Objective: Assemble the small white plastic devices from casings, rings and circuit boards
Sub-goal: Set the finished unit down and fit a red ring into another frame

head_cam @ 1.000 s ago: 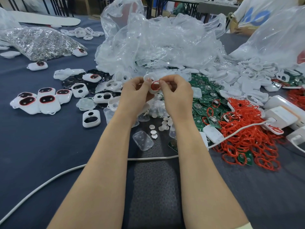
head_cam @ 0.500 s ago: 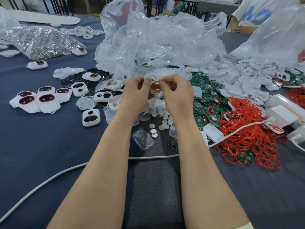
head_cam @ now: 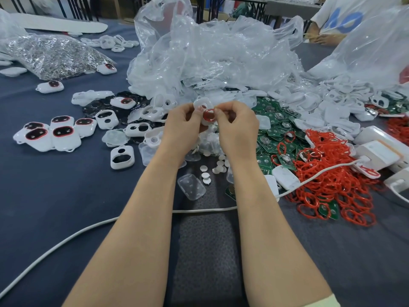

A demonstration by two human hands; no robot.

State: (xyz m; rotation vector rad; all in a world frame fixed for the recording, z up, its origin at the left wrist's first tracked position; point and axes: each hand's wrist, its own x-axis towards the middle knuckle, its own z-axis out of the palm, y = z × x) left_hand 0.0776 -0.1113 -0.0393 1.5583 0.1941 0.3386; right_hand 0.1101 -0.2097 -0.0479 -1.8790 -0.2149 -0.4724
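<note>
**A:** How is the piece held?

**B:** A white casing (head_cam: pixel 202 104) is pinched in the curled fingers of the left hand (head_cam: pixel 183 127). A red ring (head_cam: pixel 208 114) is pinched against it by the thumb and forefinger of the right hand (head_cam: pixel 238 129). Both are raised over the middle of the tabletop (head_cam: pixel 55 207), in front of the heaped plastic bags (head_cam: pixel 210 52).

**A:** What could be spoiled from here?

**B:** The ring could be seated crooked, or sprung from its opening, if it is pressed on one side only. Once dropped, it would likely be lost among the loose rings (head_cam: pixel 332 180) toward the right edge. The casing could be let slip if the pinch is eased.

**A:** What cannot be made out?

**B:** Whether the ring is fully seated — its edge is covered by fingertips. The casing's lower half is hidden behind the hands, so no fitted board can be confirmed. The green boards (head_cam: pixel 278 131) lie just right of the hands.
</note>
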